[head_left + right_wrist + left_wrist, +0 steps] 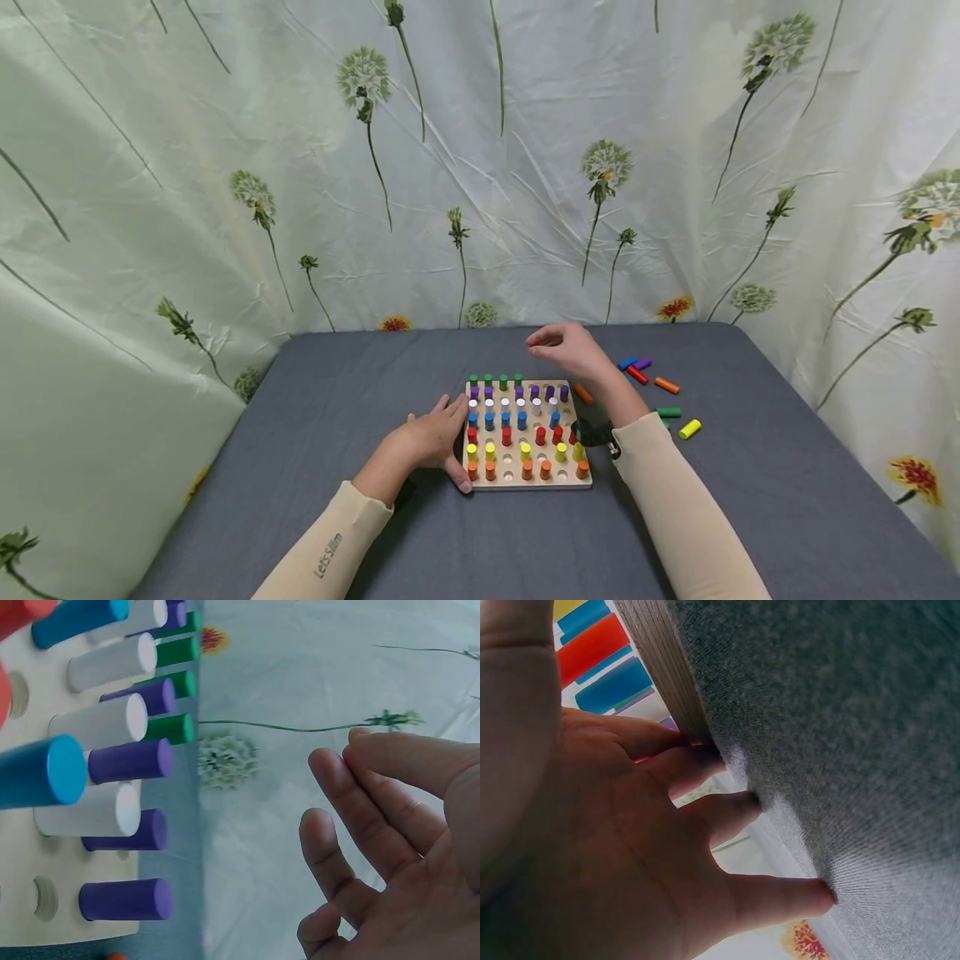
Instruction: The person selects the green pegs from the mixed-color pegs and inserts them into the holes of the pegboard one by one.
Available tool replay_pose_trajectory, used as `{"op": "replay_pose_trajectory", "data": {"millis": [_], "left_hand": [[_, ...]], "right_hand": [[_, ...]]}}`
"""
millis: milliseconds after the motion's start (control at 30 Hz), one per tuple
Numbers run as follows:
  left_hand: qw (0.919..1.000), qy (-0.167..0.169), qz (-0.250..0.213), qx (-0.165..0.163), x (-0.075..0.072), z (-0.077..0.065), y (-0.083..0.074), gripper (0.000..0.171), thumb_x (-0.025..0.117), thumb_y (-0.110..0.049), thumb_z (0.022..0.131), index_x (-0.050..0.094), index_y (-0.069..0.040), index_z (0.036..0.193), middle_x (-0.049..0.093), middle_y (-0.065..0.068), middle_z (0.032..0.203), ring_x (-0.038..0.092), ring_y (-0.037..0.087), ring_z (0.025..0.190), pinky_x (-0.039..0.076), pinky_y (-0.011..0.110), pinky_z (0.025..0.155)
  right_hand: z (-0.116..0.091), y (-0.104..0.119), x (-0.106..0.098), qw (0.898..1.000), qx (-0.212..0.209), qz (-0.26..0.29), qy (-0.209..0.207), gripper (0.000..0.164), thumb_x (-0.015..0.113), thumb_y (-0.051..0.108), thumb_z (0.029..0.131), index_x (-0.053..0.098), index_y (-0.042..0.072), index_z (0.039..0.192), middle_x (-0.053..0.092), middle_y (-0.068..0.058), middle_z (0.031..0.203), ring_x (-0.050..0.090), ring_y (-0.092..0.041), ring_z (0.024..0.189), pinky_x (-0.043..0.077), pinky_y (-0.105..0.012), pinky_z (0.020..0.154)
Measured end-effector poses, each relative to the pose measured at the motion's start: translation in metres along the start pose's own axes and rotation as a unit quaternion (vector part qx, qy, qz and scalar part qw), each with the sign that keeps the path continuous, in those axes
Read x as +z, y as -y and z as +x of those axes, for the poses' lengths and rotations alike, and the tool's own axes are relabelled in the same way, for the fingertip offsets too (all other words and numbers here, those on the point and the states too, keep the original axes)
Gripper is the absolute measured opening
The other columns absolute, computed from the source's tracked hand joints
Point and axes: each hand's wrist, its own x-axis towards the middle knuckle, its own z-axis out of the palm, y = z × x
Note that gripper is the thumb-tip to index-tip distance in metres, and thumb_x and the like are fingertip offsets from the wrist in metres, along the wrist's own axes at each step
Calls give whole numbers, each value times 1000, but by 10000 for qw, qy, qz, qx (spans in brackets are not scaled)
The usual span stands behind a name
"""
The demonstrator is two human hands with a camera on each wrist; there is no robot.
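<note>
Left hand: the hand (431,437) is spread wide, thumb by the board's near left corner, fingers (780,900) braced along its left side with their tips on the cloth; it grips nothing.
Right hand: the hand (573,348) is up over the far right of the board, fingers (367,802) loosely bent, thumb close to the forefinger, nothing visible between them.
Pegboard: the pale wooden board (525,485) lies flat between the two forearms, pegs (506,436) standing in colour rows, green farthest, orange nearest, some holes bare.
Loose pegs: several lie right of the board, a yellow peg (690,429) among them.
Table: covered in grey cloth (337,392).
Room: pale curtain (525,183) printed with dandelions hangs behind.
</note>
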Motion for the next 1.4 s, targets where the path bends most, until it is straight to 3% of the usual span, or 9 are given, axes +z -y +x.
{"op": "replay_pose_trajectory", "data": {"millis": [333,500,733,933,1133,1200,1400], "left_hand": [[10000,36,-63,-23,2,0,1,143,93,-63,68,9,-12,172,12,8,181,10,33,168,24,77,123],[10000,36,-55,-37,3,1,1,143,93,-63,68,9,-12,172,12,8,181,9,34,168,24,77,122],[10000,45,-13,-12,2,2,0,143,94,-62,68,9,-13,172,13,7,181,10,33,168,24,76,123],[9999,24,-97,-55,2,2,0,144,94,-62,67,9,-13,172,12,7,181,8,33,169,22,76,124],[10000,25,-67,-28,0,2,-1,144,94,-62,67,9,-12,172,12,8,181,9,34,168,23,77,123],[10000,21,-54,-31,0,2,-1,144,93,-62,68,9,-12,172,12,8,181,9,34,168,24,76,123],[10000,33,-36,-28,0,3,0,144,93,-63,68,8,-12,172,11,8,181,9,34,168,23,76,123]], "right_hand": [[-25,9,-3,9996,-227,18,-147,28,71,25,104,75,10,128,74,-14,130,68,-31,118,54,-53,104],[-39,8,-10,9993,-175,-158,-276,28,72,26,103,75,10,127,76,-12,126,68,-29,113,57,-46,96],[-59,-11,-33,9980,-7,-354,-526,31,71,27,104,75,9,128,75,-15,126,68,-30,110,55,-39,86],[-67,-22,-56,9975,12,-339,-614,37,68,29,106,72,3,133,73,-19,130,67,-38,116,54,-35,87],[-75,-31,-80,9971,368,-305,-599,44,67,36,106,69,6,137,71,-20,135,66,-27,105,51,-35,79],[-77,-36,-87,9966,476,-272,-616,46,67,38,105,68,6,139,69,-20,138,64,-25,107,53,-40,83],[-83,-56,-107,9951,676,-352,-629,50,66,34,107,63,1,143,63,-25,146,58,-40,132,48,-58,109]]}}
